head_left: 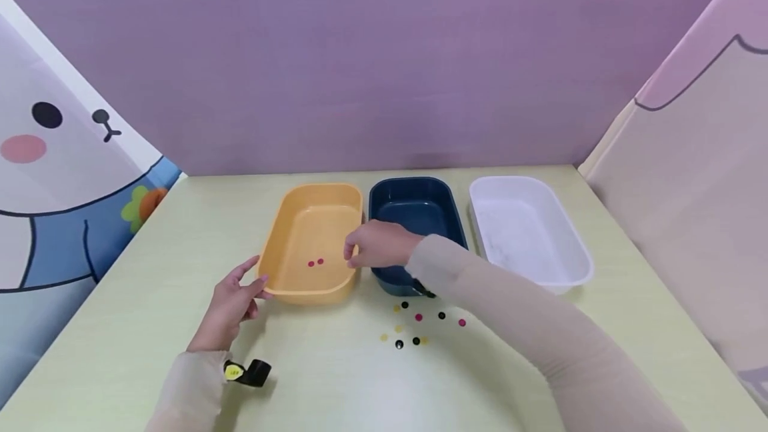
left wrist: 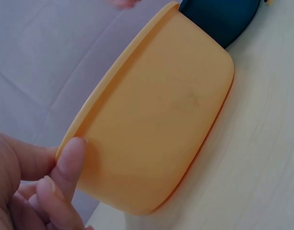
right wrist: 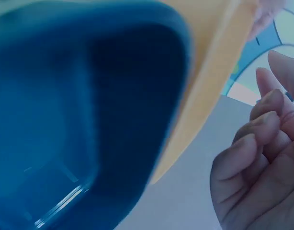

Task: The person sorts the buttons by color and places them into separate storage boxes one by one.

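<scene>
My left hand point(head_left: 231, 302) pinches the near left corner of a yellow plastic tray point(head_left: 288, 225) by its rim, also seen close up from outside in the left wrist view. Two small pink button-like discs point(head_left: 315, 263) lie on the tray's floor. Over its right rim hovers my right hand point(head_left: 384, 244), partly covering a dark blue tray point(head_left: 414, 187). In the right wrist view its fingers point(right wrist: 238, 158) are loosely curled, thumb and index fingertips apart, with nothing seen between them.
Several loose discs lie on the table point(head_left: 324, 379) in front of the blue tray: black point(head_left: 441, 315), pink point(head_left: 462, 323) and pale yellow point(head_left: 384, 337). A white tray point(head_left: 522, 232) stands to the right. Behind the trays rises a purple backdrop point(head_left: 384, 59).
</scene>
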{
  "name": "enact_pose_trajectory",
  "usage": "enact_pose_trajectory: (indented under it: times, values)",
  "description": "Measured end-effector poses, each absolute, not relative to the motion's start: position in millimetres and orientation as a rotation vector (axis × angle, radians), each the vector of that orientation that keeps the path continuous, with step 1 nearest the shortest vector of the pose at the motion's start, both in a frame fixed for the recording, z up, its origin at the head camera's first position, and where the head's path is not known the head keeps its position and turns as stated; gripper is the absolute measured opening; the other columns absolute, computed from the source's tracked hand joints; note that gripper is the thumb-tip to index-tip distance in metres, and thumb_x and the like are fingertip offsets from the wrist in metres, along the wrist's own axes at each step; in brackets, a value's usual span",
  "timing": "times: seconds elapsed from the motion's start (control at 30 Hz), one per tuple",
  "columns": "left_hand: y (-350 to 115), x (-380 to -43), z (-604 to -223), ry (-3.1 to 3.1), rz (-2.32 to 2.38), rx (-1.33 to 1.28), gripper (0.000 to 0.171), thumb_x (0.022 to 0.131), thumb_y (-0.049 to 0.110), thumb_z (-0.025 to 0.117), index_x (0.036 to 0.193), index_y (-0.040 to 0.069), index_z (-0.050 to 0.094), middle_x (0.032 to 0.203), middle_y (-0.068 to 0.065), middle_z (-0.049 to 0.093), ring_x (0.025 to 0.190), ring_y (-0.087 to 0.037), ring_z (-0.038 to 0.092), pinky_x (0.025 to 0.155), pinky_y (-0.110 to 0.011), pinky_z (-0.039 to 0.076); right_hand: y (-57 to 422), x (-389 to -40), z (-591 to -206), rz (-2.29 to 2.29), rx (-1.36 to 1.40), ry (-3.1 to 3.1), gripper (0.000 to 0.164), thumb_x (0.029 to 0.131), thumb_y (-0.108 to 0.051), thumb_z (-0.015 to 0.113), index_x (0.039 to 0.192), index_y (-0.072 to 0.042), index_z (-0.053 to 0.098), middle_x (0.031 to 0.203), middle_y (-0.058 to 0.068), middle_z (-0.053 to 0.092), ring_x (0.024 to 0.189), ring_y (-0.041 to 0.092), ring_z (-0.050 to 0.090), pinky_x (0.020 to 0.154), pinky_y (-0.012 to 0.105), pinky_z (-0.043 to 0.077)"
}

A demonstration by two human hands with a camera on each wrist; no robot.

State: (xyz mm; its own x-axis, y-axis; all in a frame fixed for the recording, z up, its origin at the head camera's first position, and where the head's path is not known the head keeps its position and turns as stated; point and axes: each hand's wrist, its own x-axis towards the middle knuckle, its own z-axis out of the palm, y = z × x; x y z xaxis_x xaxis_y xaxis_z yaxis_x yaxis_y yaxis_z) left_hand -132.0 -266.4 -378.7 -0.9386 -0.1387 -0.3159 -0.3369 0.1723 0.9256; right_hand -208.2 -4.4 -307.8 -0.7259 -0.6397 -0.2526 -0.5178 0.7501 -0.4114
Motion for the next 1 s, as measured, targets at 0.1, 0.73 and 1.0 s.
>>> enact_pose_trajectory:
  times: [0.1,0.73,1.0]
  values:
    - [-266.4,-132.2,-379.5,2.277,1.864,-0.466,0.063,0.100,0.013,0.050,0.153,0.008,0.017,0.062,0.009,0.064,0.040,-0.004,0.041,0.044,-0.019,0.038,15.3,-202.0,-312.7,-0.438,-0.909,2.579,0.008,0.091,-0.024,0.067,0.096,-0.019,0.071,0.085,-0.010,0.063,0.077,0.012,0.054,0.070,0.027,0.046]
    - [-270.9,-130.7,-379.3,2.270,1.852,-0.485,0.063,0.101,0.016,0.049,0.154,0.011,0.015,0.062,0.011,0.064,0.042,-0.004,0.042,0.046,-0.019,0.038,105.1,-169.2,-330.3,-0.621,-0.891,2.586,0.011,0.089,-0.014,0.068,0.097,-0.010,0.073,0.080,-0.008,0.066,0.064,0.005,0.052,0.063,0.022,0.047]
    - [-270.4,-131.4,-380.0,2.255,1.851,-0.455,0.065,0.101,0.015,0.049,0.154,0.011,0.013,0.063,0.010,0.064,0.041,-0.004,0.043,0.045,-0.019,0.039,129.1,-155.0,-330.6,-0.645,-0.879,2.553,0.012,0.088,-0.009,0.067,0.098,-0.006,0.073,0.070,-0.006,0.062,0.057,0.005,0.047,0.059,0.021,0.043]
